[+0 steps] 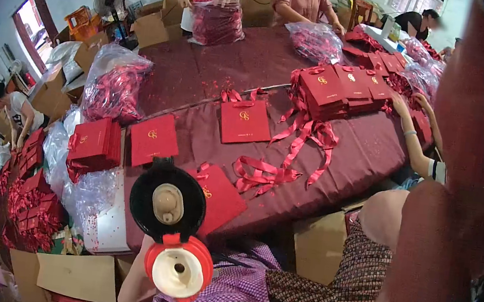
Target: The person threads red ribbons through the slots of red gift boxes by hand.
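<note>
A red bottle [179, 272] with a white mouth stands open close to the camera, its black lid [168, 199] flipped up. My left hand [142, 268] is against the bottle's left side, holding it, mostly hidden behind it. On the right, my raised right arm [388, 217] leads to a large, blurred, dark red shape near the camera; the fingers of my right hand cannot be made out. Just beyond the lid lie a red gift bag [227, 200] and another flat bag [154, 140].
The table [204, 65] holds bag stacks [321, 94], loose ribbons [263, 175] and plastic sacks [117, 84]. Several people stand or sit around; a co-worker's hands [404, 107] are at the right. Cardboard boxes [318, 245] stand below the near edge.
</note>
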